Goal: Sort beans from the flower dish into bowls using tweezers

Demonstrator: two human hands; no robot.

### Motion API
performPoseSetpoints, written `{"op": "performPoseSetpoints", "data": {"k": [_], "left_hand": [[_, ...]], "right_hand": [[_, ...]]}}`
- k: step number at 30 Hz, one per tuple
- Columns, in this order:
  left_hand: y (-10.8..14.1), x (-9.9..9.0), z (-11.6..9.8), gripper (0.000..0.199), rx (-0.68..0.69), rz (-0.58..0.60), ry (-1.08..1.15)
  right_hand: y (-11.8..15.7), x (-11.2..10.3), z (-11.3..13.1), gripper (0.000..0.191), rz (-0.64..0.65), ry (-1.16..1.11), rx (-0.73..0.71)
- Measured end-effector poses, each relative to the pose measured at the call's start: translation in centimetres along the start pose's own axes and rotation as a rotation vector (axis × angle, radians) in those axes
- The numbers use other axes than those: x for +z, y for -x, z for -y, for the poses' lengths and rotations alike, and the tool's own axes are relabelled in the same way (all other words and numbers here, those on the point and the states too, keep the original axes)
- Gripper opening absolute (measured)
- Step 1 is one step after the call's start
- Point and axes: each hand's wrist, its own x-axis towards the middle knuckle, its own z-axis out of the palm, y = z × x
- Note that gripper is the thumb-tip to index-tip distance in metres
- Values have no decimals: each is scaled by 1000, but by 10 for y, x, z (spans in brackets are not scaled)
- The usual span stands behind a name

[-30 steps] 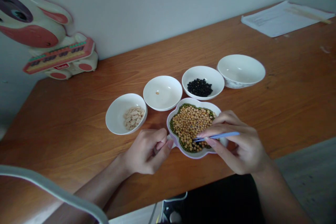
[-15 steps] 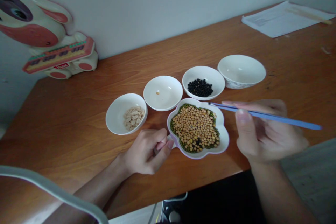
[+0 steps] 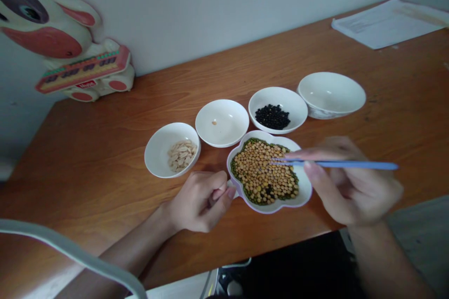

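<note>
Right now the left hand [image 3: 199, 203] is curled shut, its fingers closed around the small handle [image 3: 231, 186] of a flower-shaped dish [image 3: 305, 191]. Just beyond that hand's fingertips, the dish holds yellow peas [image 3: 261, 173] over a ring of green beans [image 3: 245, 186], with a few dark beans [image 3: 269, 190] among them. The slightly blurred right hand [image 3: 351, 182] pinches long blue tweezers [image 3: 336, 164], their tips over the peas; whether they touch, I cannot tell. Ahead of the left hand sit a white bowl of pale seeds [image 3: 181, 156] and a shallow white dish [image 3: 205, 124] with one tiny seed [image 3: 213, 123]. Ahead of the right hand are a bowl of black beans [image 3: 272, 117] and a deeper white bowl [image 3: 331, 93], all on a wooden table [image 3: 87, 149]. Far left, a toy [image 3: 45, 23] carries a red label [image 3: 86, 84], unreadable here; far right, the printing on some papers [image 3: 389, 23] is too small to read.
</note>
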Motion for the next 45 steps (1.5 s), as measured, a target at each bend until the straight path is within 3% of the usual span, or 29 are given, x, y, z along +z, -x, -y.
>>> {"op": "performPoseSetpoints", "data": {"k": [3, 7, 28, 35, 45], "left_hand": [[0, 0, 0, 35, -9, 1, -13], [1, 0, 1, 34, -23, 11, -25], [-2, 0, -1, 34, -6, -2, -15], [-2, 0, -1, 34, -11, 0, -21], [-4, 0, -2, 36, 1, -11, -18]], "right_hand": [[14, -5, 3, 31, 197, -141, 20], [18, -7, 5, 26, 300, -178, 26], [9, -3, 8, 19, 307, -96, -60], [10, -4, 7, 30, 236, -98, -44], [13, -2, 7, 25, 312, -105, -74]]}}
